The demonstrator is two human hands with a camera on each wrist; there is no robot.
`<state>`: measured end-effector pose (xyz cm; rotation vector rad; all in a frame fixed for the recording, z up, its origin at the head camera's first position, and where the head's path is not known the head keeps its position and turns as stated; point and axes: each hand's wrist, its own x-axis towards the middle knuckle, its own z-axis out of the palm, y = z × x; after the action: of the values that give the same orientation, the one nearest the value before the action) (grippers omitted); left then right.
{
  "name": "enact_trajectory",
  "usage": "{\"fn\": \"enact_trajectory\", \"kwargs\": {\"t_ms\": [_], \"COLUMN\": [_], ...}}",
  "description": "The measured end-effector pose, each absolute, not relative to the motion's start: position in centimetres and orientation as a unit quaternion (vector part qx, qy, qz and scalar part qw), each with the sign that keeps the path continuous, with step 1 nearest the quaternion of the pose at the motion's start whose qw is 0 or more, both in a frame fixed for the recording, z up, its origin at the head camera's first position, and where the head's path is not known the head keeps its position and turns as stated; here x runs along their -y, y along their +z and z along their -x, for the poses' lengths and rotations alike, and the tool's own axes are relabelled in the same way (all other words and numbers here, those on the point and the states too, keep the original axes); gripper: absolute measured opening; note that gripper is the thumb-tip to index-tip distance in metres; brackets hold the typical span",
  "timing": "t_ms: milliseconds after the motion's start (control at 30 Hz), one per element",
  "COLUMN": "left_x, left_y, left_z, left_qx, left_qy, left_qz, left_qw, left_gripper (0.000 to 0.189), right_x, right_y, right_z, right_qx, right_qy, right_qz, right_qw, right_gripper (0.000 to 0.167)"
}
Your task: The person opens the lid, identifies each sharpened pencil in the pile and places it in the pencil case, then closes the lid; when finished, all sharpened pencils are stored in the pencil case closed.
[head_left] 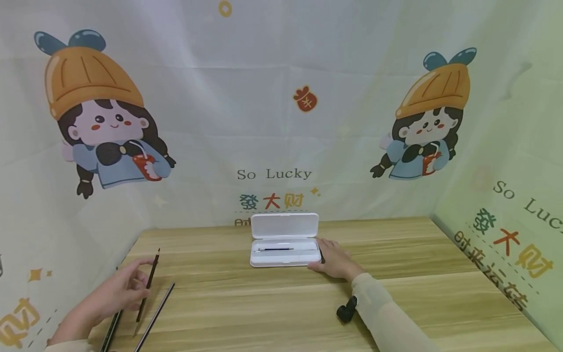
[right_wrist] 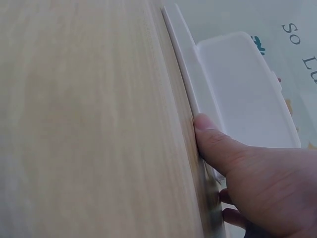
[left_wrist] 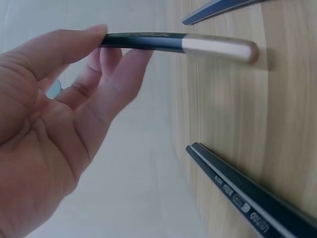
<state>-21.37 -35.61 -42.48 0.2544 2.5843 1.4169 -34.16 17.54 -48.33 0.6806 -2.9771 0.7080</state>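
My left hand [head_left: 119,289] pinches a dark pencil [head_left: 153,275] between thumb and fingers, above the left side of the table. In the left wrist view, the pale end of that pencil [left_wrist: 218,46] points away from the fingertips. At the back of the table an open white pencil case [head_left: 283,262] has its lid raised. A thin dark pencil-like stick [head_left: 276,249] lies inside it. My right hand [head_left: 337,261] grips the right end of the case. In the right wrist view, the thumb [right_wrist: 218,141] is at its front edge, with the other fingers partly hidden.
A grey-looking pencil [head_left: 156,315] lies on the wooden table [head_left: 246,313] right of my left hand. Dark green pencils [left_wrist: 237,196] lie side by side at the left edge. A printed cloth [head_left: 211,122] hangs behind and beside the table. Something small and black [head_left: 346,310] is by the right wrist.
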Motion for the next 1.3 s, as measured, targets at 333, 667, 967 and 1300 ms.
{"fn": "enact_trajectory", "kwargs": {"t_ms": [333, 667, 967, 1300], "left_x": [35.0, 34.6, 34.0, 33.2], "left_y": [-42.6, -42.5, -42.1, -41.8], "left_z": [21.4, 21.5, 21.7, 22.1], "left_qx": [-0.881, -0.892, -0.893, -0.884], "left_qy": [0.462, 0.409, 0.39, 0.407], "left_qz": [-0.102, -0.131, -0.132, -0.132], "left_qw": [-0.007, -0.14, -0.18, -0.188], "left_gripper": [0.07, 0.067, 0.069, 0.068], "right_x": [-17.5, -17.3, -17.3, -17.4], "right_y": [-48.3, -48.2, -48.3, -48.1], "right_z": [33.9, 33.7, 33.9, 33.9], "right_qx": [0.951, 0.953, 0.953, 0.953], "right_qy": [0.221, 0.219, 0.221, 0.22], "right_qz": [-0.214, -0.208, -0.209, -0.209], "right_qw": [-0.006, -0.009, -0.006, -0.007], "right_gripper": [0.085, 0.087, 0.087, 0.087]}}
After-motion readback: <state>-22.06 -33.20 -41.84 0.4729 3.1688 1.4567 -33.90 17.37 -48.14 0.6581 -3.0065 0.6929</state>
